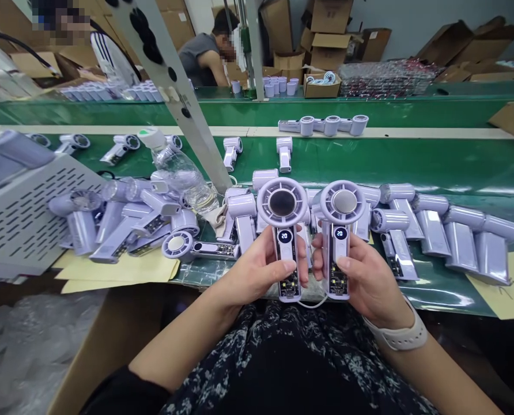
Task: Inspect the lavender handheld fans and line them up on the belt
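Observation:
My left hand (257, 268) is closed around the handle of a lilac handheld fan (283, 230), thumb pressed on its front. A small round display on that fan reads 20 and its circuit board shows below. My right hand (365, 274) grips a second lilac fan (342, 227) the same way, its display also lit with 20. Both fans stand upright side by side, heads up, just above the green bench's (412, 167) near edge. A thin white cable (313, 304) loops under the two handles.
Several lilac fans lie in a row at the right (447, 230) and in a heap at the left (127, 222). A clear water bottle (177, 167) lies on the heap beside a slanted white post (183, 98). A perforated grey panel (19, 213) sits far left. Two people work beyond the bench.

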`<state>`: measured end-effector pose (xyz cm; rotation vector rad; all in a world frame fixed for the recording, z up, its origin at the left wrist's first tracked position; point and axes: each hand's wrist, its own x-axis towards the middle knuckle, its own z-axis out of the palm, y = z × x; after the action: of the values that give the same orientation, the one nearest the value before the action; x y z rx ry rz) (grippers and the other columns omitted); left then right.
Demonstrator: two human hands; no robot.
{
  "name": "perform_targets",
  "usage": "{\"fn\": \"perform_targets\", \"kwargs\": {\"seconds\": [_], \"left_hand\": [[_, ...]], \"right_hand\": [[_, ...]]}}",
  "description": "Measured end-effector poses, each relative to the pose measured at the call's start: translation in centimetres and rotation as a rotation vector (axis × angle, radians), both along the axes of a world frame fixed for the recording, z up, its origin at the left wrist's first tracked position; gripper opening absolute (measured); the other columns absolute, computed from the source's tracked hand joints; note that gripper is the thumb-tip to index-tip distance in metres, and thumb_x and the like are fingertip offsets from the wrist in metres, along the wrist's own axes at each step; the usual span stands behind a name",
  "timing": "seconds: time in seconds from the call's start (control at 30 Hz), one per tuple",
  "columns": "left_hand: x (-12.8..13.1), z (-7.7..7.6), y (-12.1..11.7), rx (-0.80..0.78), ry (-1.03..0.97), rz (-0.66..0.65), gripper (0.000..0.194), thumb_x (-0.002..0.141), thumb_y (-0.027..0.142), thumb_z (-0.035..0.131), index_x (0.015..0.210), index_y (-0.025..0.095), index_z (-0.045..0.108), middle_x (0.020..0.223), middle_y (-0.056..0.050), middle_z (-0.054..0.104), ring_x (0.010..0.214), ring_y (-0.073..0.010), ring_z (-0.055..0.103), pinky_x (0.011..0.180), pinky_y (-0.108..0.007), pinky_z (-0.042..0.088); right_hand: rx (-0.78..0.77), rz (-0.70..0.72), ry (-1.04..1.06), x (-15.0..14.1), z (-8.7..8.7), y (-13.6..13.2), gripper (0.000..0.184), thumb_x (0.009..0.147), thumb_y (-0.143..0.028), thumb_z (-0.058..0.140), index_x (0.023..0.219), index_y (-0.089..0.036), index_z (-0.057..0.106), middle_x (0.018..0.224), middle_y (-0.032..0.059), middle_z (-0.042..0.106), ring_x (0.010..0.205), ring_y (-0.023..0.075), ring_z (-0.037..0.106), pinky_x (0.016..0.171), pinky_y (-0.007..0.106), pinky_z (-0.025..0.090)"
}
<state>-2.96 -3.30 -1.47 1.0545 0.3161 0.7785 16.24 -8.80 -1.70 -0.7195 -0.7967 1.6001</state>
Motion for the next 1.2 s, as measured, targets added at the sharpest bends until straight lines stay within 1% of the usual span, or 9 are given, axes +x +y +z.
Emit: {"fn": "perform_targets", "kwargs": {"seconds": [0.2, 0.27, 0.37, 0.47, 0.57, 0.77, 0.93, 1.1, 1.2], "left_hand": [[0.9, -0.8, 0.5, -0.218, 0.012, 0.160, 0.041, 0.080, 0.032, 0.077, 0.107, 0.021, 0.050, 0.092, 0.001, 0.058, 0.066, -0.0132, 0.062, 0.058, -0.029, 0.054], [0.9, -1.0, 0.7, -0.261, -0.003, 0.153, 0.042, 0.079, 0.032, 0.077, 0.107, 0.021, 0.049, 0.090, 0.002, 0.058, 0.064, -0.0130, 0.062, 0.058, -0.030, 0.054], [0.4, -1.1, 1.1, -0.186, -0.035, 0.061, 0.042, 0.080, 0.036, 0.078, 0.108, 0.020, 0.052, 0.088, 0.002, 0.058, 0.065, -0.0137, 0.063, 0.060, -0.031, 0.055], [-0.2, -0.8, 1.6, -0.013, 0.013, 0.121, 0.040, 0.083, 0.038, 0.079, 0.106, 0.020, 0.052, 0.087, 0.002, 0.060, 0.066, -0.0136, 0.065, 0.064, -0.030, 0.055], [-0.4, -0.7, 2.0, 0.065, 0.096, 0.180, 0.041, 0.088, 0.041, 0.076, 0.110, 0.020, 0.049, 0.085, 0.000, 0.065, 0.070, -0.0160, 0.067, 0.068, -0.032, 0.055], [0.5, -0.3, 1.9, -0.011, 0.089, 0.178, 0.040, 0.086, 0.045, 0.077, 0.104, 0.020, 0.051, 0.083, -0.001, 0.065, 0.069, -0.0156, 0.064, 0.065, -0.030, 0.053], [1.5, -0.1, 1.9, -0.079, 0.109, 0.238, 0.038, 0.082, 0.035, 0.077, 0.105, 0.020, 0.051, 0.091, 0.000, 0.063, 0.064, -0.0143, 0.063, 0.057, -0.029, 0.051], [1.6, -0.5, 2.1, -0.053, 0.148, 0.200, 0.038, 0.085, 0.035, 0.073, 0.111, 0.019, 0.052, 0.110, -0.008, 0.067, 0.067, -0.0160, 0.068, 0.057, -0.031, 0.053], [1.5, -0.6, 2.1, -0.013, 0.183, 0.203, 0.040, 0.085, 0.038, 0.075, 0.109, 0.018, 0.050, 0.114, -0.010, 0.067, 0.074, -0.0181, 0.071, 0.062, -0.032, 0.056]], "right_hand": [[-0.042, -0.084, -0.070, -0.3, -0.5, -0.2, 0.027, 0.087, -0.039, 0.079, 0.105, -0.019, 0.073, 0.078, 0.0029, 0.069, 0.062, 0.0128, 0.062, 0.056, 0.021, 0.052], [-0.043, -0.106, -0.079, -0.4, -0.8, -0.5, 0.024, 0.089, -0.040, 0.076, 0.103, -0.020, 0.073, 0.076, 0.0026, 0.068, 0.062, 0.0130, 0.061, 0.055, 0.021, 0.052], [-0.013, -0.048, -0.110, -0.2, -1.0, -1.0, 0.024, 0.092, -0.041, 0.074, 0.107, -0.022, 0.072, 0.080, 0.0029, 0.069, 0.065, 0.0138, 0.062, 0.058, 0.023, 0.053], [-0.001, -0.011, -0.160, 0.1, -1.1, -1.1, 0.024, 0.097, -0.042, 0.069, 0.110, -0.022, 0.071, 0.081, 0.0030, 0.068, 0.065, 0.0135, 0.062, 0.060, 0.023, 0.052], [-0.011, -0.007, -0.186, 0.0, -1.1, -0.7, 0.022, 0.097, -0.040, 0.070, 0.110, -0.022, 0.072, 0.083, 0.0030, 0.068, 0.068, 0.0138, 0.062, 0.063, 0.024, 0.053], [-0.019, -0.119, -0.103, -1.0, -1.2, 0.2, 0.031, 0.084, -0.041, 0.080, 0.106, -0.022, 0.070, 0.092, 0.0037, 0.067, 0.073, 0.0174, 0.061, 0.061, 0.029, 0.055], [-0.026, -0.149, -0.154, -0.6, -1.1, 0.0, 0.024, 0.086, -0.041, 0.075, 0.097, -0.020, 0.068, 0.074, 0.0018, 0.066, 0.062, 0.0169, 0.058, 0.059, 0.031, 0.050], [0.002, -0.134, -0.165, 0.0, -0.8, -0.1, 0.024, 0.087, -0.041, 0.074, 0.099, -0.021, 0.067, 0.074, 0.0017, 0.067, 0.059, 0.0163, 0.058, 0.058, 0.031, 0.049], [0.020, -0.198, -0.157, 0.3, -0.7, 0.1, 0.026, 0.085, -0.039, 0.078, 0.099, -0.020, 0.067, 0.082, 0.0022, 0.069, 0.060, 0.0139, 0.058, 0.056, 0.028, 0.049]]}}
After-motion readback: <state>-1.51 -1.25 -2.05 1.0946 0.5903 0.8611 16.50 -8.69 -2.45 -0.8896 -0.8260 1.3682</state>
